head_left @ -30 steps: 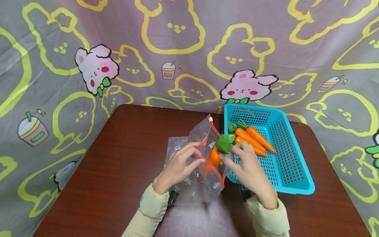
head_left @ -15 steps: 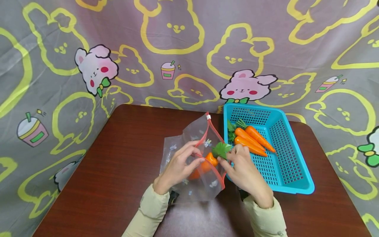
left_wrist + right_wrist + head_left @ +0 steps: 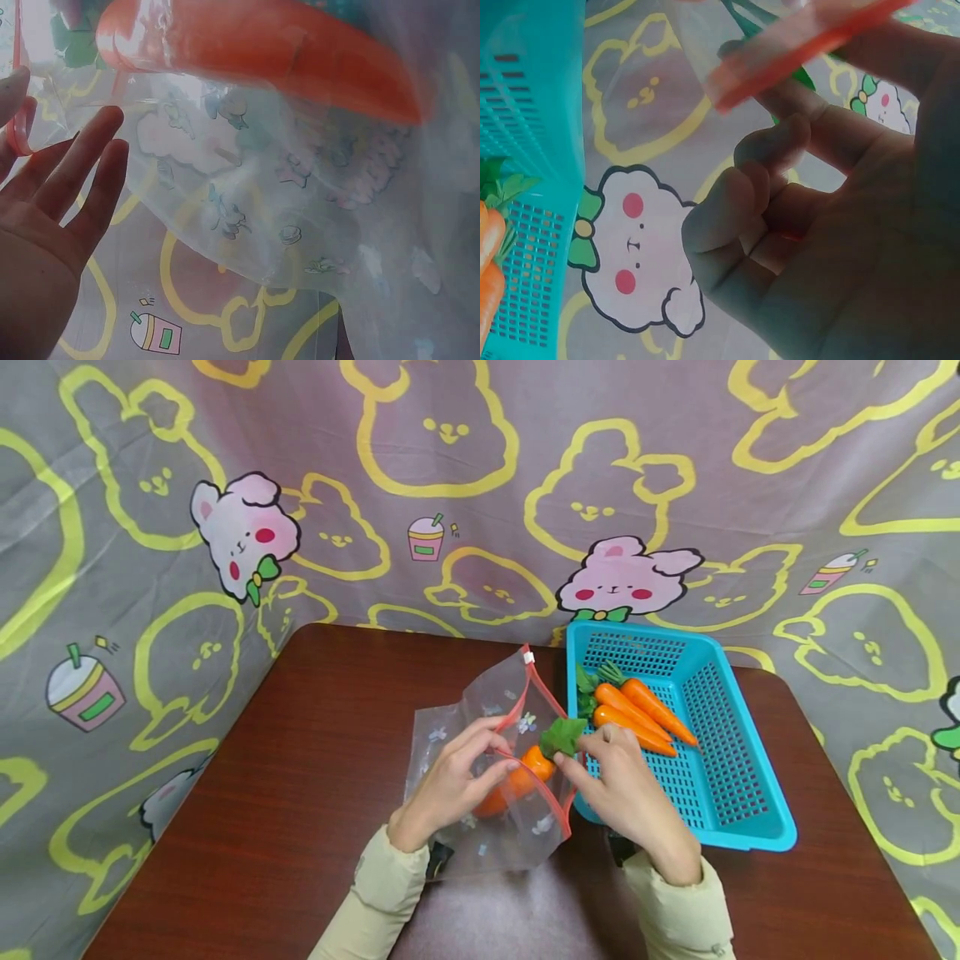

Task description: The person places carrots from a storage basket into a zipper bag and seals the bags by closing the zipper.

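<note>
In the head view, my left hand (image 3: 453, 781) pinches the red-edged mouth of a clear zip bag (image 3: 517, 847) between thumb and fingers, keeping it spread. An orange carrot (image 3: 536, 764) slants into the bag, its tip toward the lower left. The green leaves (image 3: 561, 737) at its top are still at the opening, and my right hand (image 3: 626, 785) pinches them. The left wrist view shows the carrot (image 3: 247, 49) through the plastic, above my left hand (image 3: 52, 202). The red zip strip (image 3: 795, 56) crosses in front of my right hand (image 3: 817, 202) in the right wrist view.
A turquoise basket (image 3: 757, 752) stands at the right, close beside the bag, with several carrots (image 3: 637, 718) lying in it. A white slider (image 3: 528, 657) sits at the bag's far corner. Behind the brown table (image 3: 300, 760) hangs a cartoon-print curtain (image 3: 480, 435).
The carrot has gone deeper into the bag and tilted toward the left, its leaves now lower. My right hand followed it slightly left and down. The left hand has kept its place.
</note>
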A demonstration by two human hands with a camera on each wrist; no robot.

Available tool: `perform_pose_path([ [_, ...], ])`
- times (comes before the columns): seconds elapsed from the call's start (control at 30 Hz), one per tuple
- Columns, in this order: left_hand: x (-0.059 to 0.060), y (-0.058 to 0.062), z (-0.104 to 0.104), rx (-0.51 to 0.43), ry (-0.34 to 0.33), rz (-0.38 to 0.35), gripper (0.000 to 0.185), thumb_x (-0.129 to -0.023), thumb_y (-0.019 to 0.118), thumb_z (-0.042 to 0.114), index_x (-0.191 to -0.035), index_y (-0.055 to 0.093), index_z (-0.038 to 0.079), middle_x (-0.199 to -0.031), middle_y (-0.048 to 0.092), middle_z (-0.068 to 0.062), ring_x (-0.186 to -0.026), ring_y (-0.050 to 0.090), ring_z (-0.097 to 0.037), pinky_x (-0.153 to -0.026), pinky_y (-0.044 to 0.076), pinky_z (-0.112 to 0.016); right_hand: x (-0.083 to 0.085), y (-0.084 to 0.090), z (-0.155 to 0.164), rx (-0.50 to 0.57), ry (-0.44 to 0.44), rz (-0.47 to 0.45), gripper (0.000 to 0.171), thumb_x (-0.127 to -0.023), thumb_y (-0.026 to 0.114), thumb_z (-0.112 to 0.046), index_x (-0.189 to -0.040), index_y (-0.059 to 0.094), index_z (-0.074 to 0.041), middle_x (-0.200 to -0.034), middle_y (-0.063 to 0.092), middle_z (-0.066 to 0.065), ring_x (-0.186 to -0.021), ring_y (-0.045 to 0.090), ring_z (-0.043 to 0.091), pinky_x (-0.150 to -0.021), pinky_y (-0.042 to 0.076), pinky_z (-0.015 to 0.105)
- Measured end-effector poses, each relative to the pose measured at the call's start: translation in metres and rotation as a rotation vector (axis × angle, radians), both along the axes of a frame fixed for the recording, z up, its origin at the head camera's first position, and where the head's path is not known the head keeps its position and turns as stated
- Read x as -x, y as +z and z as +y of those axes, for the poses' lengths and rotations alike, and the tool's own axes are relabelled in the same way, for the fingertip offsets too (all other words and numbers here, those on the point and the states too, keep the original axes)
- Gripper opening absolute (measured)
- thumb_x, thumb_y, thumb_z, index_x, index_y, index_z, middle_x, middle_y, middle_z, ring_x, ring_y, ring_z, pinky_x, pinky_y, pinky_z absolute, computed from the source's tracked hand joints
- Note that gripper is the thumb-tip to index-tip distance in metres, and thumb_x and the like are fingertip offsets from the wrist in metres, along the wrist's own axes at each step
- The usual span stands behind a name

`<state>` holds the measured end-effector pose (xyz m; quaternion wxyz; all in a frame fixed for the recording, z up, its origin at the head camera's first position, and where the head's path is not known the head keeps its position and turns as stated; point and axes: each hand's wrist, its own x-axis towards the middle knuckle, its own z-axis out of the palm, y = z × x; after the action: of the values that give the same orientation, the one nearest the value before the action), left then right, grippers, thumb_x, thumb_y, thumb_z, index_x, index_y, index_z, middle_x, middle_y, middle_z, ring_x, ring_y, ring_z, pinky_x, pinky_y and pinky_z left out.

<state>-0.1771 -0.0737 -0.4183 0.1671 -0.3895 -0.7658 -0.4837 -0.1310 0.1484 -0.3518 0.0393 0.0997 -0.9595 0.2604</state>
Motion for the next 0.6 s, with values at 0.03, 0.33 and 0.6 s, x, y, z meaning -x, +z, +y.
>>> perform_pose_path([
  [0.03, 0.000, 0.000, 0.000, 0.001, 0.000, 0.000, 0.021, -0.082, 0.075, 0.009, -0.096, 0.060, 0.008, -0.116, 0.062, -0.014, -0.097, 0.063, -0.017, -0.087, 0.054, -0.029, 0.000, 0.001, 0.001, -0.001, -0.003, -0.004, 0.023, -0.092, 0.065, -0.031, -0.092, 0.070, -0.009, -0.083, 0.050, 0.003, -0.087, 0.043, 0.022, -0.069, 0.035, 0.032],
  [0.33, 0.000, -0.001, 0.000, -0.016, 0.008, -0.004, 0.019, -0.083, 0.075, 0.010, -0.096, 0.060, 0.008, -0.117, 0.062, -0.014, -0.094, 0.063, -0.016, -0.084, 0.055, -0.029, -0.002, 0.009, 0.014, 0.017, -0.030, -0.026, 0.036, -0.090, 0.066, -0.041, -0.103, 0.071, -0.008, -0.085, 0.054, 0.006, -0.091, 0.046, 0.022, -0.068, 0.040, 0.032],
  [0.6, 0.002, -0.001, 0.001, -0.052, 0.003, 0.021, 0.016, -0.086, 0.072, 0.010, -0.097, 0.060, 0.008, -0.122, 0.061, -0.015, -0.099, 0.064, -0.019, -0.087, 0.054, -0.032, -0.003, 0.015, 0.026, 0.036, -0.039, 0.004, 0.037, -0.096, 0.056, -0.041, -0.103, 0.070, -0.007, -0.097, 0.062, 0.009, -0.098, 0.049, 0.026, -0.078, 0.042, 0.040],
])
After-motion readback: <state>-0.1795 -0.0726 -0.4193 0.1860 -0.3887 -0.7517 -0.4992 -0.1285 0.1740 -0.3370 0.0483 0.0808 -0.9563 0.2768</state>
